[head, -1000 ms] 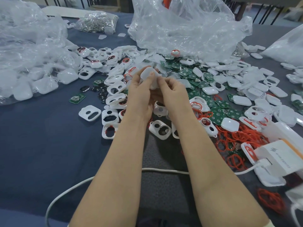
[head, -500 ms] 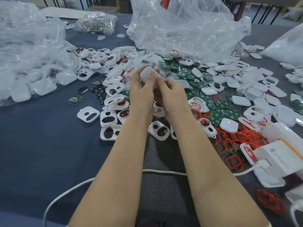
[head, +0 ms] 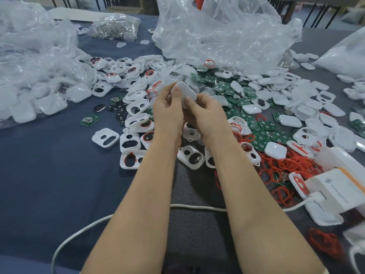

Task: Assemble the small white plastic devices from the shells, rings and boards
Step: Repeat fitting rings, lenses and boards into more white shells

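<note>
Both hands hold one small white plastic device [head: 186, 92] above the middle of the table. My left hand [head: 167, 111] grips its left side with the thumb on top. My right hand [head: 205, 115] grips its right side, thumb pressed on the lower edge. The underside of the device is hidden by my fingers. Below the hands lie white shells with two holes [head: 190, 157]. Green boards [head: 260, 135] are heaped to the right. Red rings [head: 276, 167] are piled at the right near the front.
Clear plastic bags [head: 217, 30] stand at the back and bags of white shells [head: 37, 82] at the left. A white charger box [head: 335, 192] with a white cable [head: 197, 206] crossing the front sits at the right. A bag of metal parts [head: 114, 26] lies far back.
The hands stay in about the same place with the white device. The thumbs have shifted a little on its top face.
</note>
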